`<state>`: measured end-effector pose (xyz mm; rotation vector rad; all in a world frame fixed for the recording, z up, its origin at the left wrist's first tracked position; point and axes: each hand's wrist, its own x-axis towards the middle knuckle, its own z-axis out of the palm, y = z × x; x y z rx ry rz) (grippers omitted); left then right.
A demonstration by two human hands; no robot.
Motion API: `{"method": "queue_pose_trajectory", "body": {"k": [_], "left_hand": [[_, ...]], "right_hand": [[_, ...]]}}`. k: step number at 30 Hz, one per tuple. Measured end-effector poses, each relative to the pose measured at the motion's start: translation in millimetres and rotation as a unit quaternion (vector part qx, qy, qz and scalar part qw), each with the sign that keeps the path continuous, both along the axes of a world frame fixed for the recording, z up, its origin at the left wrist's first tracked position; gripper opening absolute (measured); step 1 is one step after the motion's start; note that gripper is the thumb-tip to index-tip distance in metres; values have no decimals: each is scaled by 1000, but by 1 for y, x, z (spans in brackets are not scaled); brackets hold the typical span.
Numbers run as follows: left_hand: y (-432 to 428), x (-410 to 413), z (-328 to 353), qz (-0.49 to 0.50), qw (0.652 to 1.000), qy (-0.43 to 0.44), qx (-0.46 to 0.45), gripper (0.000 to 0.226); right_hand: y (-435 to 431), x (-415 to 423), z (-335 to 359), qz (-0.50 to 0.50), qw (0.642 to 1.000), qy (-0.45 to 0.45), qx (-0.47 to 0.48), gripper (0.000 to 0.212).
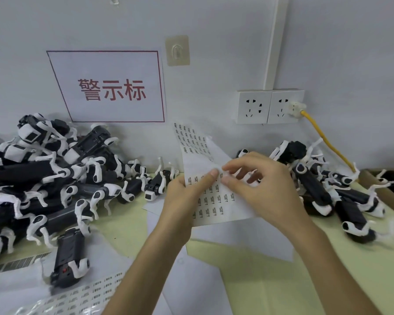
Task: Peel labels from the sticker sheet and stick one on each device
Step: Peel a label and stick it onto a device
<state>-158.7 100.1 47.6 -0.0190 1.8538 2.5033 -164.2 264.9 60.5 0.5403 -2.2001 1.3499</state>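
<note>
Closest, at the near left corner of the table (pixel 248 280), a spare label sheet (pixel 89 289) is cut off by the frame, print too blurry to read. Just past it a lone black-and-white device (pixel 69 258) lies flat. Mid-table the left hand (pixel 182 196) grips the sticker sheet (pixel 214 201), thumb on top. The right hand (pixel 259 185) pinches its folded top edge; can't tell if a label's lifted, and the tiny print is unreadable. A left device pile (pixel 43 167) and a right device pile (pixel 328 189) crowd those edges. The wall sign (pixel 110 87) behind reads 警示标.
</note>
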Motion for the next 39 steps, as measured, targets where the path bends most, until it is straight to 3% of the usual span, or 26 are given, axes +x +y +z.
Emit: {"method": "queue_pose_trajectory", "body": {"k": [5,11,23,28,39], "left_hand": [[1,5,3,-49,997,-17,61,35],[-2,5,4,-64,996,-48,35,53],[-1,5,5,-45,998,-29,28,27],[-1,7,8,-45,998,-36,23,47],[2,5,8,-23,998,-50,34,45]], "right_hand": [[-5,1,-1,-5,1000,10,-9,18],[-10,3,-3,-13,1000,12,-7,15],[-13,2,-9,-55,995,79,-4,16],[-13,2,-10,-65,993,101,4,15],[-11,3,-8,-31,994,98,28,14]]}}
